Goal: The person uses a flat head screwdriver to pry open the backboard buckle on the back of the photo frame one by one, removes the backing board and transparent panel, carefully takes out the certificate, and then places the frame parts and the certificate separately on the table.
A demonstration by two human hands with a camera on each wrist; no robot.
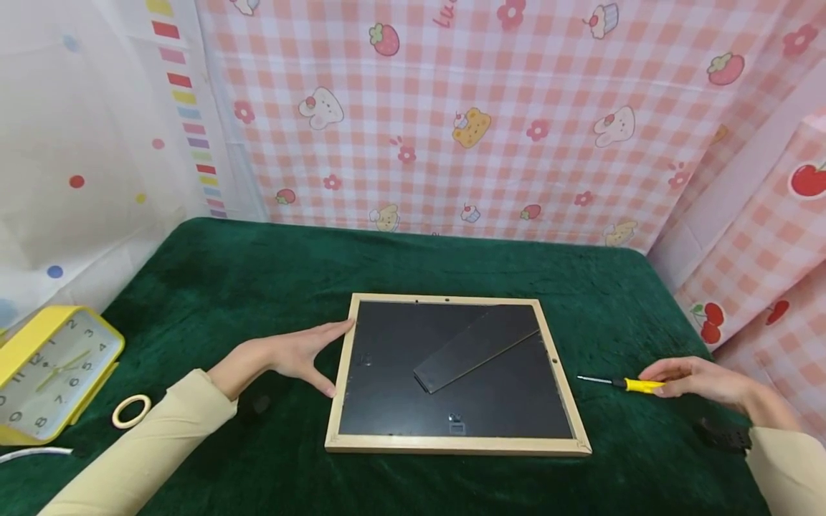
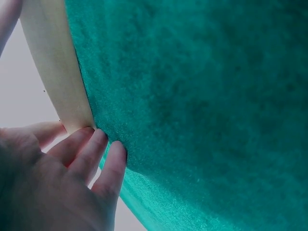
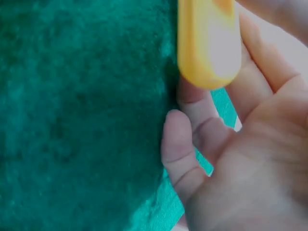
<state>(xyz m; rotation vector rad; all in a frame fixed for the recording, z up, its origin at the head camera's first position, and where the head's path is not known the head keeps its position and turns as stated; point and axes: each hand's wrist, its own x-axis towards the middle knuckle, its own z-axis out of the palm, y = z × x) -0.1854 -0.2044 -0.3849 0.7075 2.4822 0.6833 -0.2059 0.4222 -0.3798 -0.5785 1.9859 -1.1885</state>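
Observation:
A picture frame (image 1: pixel 452 444) with a pale wooden border lies on the green cloth, its black backing board (image 1: pixel 387 401) facing up. A folded black stand (image 1: pixel 474 347) slants across that board. My left hand (image 1: pixel 293 355) touches the frame's left edge, thumb and fingers spread and mostly straight. In the left wrist view, several fingertips (image 2: pixel 86 154) rest by the end of the wooden edge. To the right of the frame, my right hand (image 1: pixel 693 380) pinches the yellow handle of a screwdriver (image 1: pixel 642 386). Its metal shaft points left toward the frame. The handle's rounded end shows in the right wrist view.
A yellow clock (image 1: pixel 64 373) stands at the far left, with a wooden ring (image 1: pixel 132 411) beside it. Part of a white curved strip (image 1: pixel 35 453) lies below the clock. Behind the green cloth (image 1: pixel 413 258) hangs a pink checked curtain (image 1: pixel 452 179).

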